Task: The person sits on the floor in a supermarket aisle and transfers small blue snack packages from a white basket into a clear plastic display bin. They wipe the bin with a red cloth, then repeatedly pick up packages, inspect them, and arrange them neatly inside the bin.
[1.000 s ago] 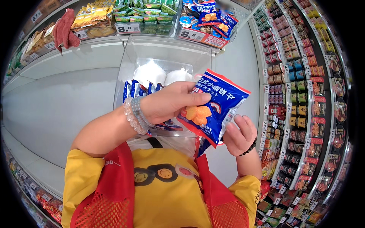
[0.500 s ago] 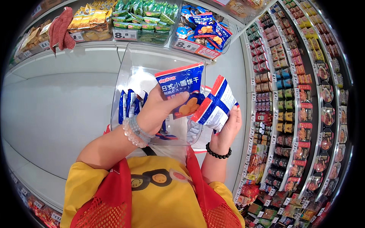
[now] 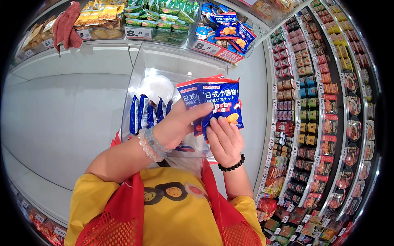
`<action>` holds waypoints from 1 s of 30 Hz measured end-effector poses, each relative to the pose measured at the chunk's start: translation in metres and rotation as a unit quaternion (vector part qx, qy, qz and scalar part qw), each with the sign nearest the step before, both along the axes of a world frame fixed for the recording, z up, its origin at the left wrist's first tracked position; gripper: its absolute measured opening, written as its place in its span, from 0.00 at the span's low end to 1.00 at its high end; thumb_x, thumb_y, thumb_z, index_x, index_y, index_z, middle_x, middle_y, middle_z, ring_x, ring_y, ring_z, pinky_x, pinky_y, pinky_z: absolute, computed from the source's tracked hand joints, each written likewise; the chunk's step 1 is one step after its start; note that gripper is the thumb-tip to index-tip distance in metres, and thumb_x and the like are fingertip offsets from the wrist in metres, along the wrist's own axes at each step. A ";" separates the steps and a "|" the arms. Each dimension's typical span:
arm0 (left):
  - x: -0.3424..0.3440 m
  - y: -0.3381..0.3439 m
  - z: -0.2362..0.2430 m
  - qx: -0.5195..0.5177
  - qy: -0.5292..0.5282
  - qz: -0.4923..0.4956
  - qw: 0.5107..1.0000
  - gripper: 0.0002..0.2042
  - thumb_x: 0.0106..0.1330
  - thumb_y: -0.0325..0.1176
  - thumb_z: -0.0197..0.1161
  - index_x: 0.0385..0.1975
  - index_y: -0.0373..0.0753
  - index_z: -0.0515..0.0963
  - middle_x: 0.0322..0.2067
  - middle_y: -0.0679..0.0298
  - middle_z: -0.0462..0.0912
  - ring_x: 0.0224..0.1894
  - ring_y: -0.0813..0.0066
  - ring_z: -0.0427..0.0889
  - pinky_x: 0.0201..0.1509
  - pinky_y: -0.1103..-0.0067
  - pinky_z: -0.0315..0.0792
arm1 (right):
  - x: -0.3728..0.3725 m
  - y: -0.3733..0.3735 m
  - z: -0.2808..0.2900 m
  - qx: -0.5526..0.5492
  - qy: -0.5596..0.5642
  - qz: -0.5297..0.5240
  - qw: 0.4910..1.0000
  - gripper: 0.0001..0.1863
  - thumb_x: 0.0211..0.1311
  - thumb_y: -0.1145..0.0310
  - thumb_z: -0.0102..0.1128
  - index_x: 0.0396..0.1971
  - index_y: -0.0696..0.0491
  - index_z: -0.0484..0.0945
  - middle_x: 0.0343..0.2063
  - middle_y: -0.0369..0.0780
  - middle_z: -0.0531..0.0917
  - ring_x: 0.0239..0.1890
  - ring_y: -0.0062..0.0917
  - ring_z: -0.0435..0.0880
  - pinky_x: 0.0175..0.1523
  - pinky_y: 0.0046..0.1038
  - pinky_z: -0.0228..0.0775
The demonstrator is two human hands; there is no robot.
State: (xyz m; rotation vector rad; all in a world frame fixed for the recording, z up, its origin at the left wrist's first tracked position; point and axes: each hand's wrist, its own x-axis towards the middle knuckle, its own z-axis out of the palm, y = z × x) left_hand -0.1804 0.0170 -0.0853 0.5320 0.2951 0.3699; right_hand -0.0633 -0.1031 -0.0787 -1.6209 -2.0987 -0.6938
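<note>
My left hand point(image 3: 180, 121) grips a blue biscuit packet point(image 3: 189, 95) with a red top edge, its thumb pressed across the front. A second blue biscuit packet point(image 3: 230, 102) overlaps it on the right, printed face toward me. My right hand point(image 3: 225, 141) holds this one from below, with the fingers laid over its lower front. Both packets are above a clear plastic bin point(image 3: 137, 69). Inside the bin, several blue packets point(image 3: 143, 110) stand in a row at the left, and others lie flat near the front, partly behind my left wrist.
Beyond the bin, a shelf holds yellow packets point(image 3: 98, 16), green packets point(image 3: 158, 14) and a box of blue biscuit packets point(image 3: 230, 33). A reddish cloth point(image 3: 67, 28) hangs over its edge. Tall shelves of packaged goods point(image 3: 312, 106) line the right side.
My right hand has turned its packet from the back to the printed front and brought it left, against the left hand's packet. The left hand's packet is lower and more upright.
</note>
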 end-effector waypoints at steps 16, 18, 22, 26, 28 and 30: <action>0.002 0.030 0.003 0.550 0.177 0.131 0.806 0.27 0.53 0.36 0.64 0.51 0.36 0.63 0.40 0.60 0.75 0.40 0.69 0.76 0.42 0.75 0.71 | 0.013 0.030 0.046 -0.078 0.610 -0.129 0.778 0.38 0.53 0.79 0.50 0.62 0.59 0.41 0.42 0.43 0.70 0.37 0.19 0.75 0.40 0.19 0.70; -0.013 0.043 0.001 0.678 0.250 0.115 0.681 0.26 0.52 0.38 0.64 0.51 0.37 0.65 0.40 0.58 0.75 0.40 0.64 0.75 0.43 0.73 0.70 | 0.002 0.027 0.039 -0.091 0.476 -0.194 0.853 0.39 0.50 0.78 0.53 0.62 0.57 0.44 0.35 0.42 0.73 0.29 0.24 0.77 0.33 0.23 0.71; -0.032 0.056 -0.004 0.783 0.255 -0.103 0.557 0.21 0.50 0.38 0.62 0.44 0.37 0.71 0.37 0.57 0.75 0.40 0.58 0.75 0.43 0.72 0.70 | -0.023 0.030 0.017 -0.185 0.091 -0.299 0.932 0.34 0.44 0.70 0.57 0.57 0.43 0.62 0.29 0.41 0.74 0.21 0.30 0.77 0.32 0.30 0.70; -0.026 0.057 -0.018 0.834 0.242 -0.219 0.446 0.19 0.49 0.37 0.63 0.40 0.37 0.73 0.34 0.56 0.76 0.39 0.61 0.76 0.41 0.70 0.70 | -0.030 0.039 -0.015 -0.225 0.004 -0.304 0.926 0.30 0.46 0.70 0.55 0.55 0.45 0.65 0.41 0.48 0.73 0.25 0.30 0.80 0.44 0.35 0.69; -0.018 0.062 -0.021 0.840 0.233 -0.254 0.419 0.17 0.49 0.37 0.62 0.37 0.36 0.74 0.32 0.55 0.77 0.38 0.60 0.77 0.39 0.70 0.71 | -0.028 0.044 -0.034 -0.249 -0.020 -0.302 0.920 0.29 0.47 0.70 0.54 0.54 0.46 0.65 0.45 0.51 0.71 0.26 0.31 0.80 0.48 0.38 0.66; -0.008 0.065 -0.021 0.824 0.246 -0.290 0.421 0.14 0.49 0.37 0.62 0.34 0.36 0.75 0.28 0.54 0.78 0.35 0.59 0.78 0.37 0.69 0.72 | -0.026 0.044 -0.052 -0.276 -0.020 -0.291 0.916 0.28 0.48 0.70 0.53 0.54 0.48 0.65 0.47 0.55 0.69 0.28 0.33 0.81 0.51 0.41 0.63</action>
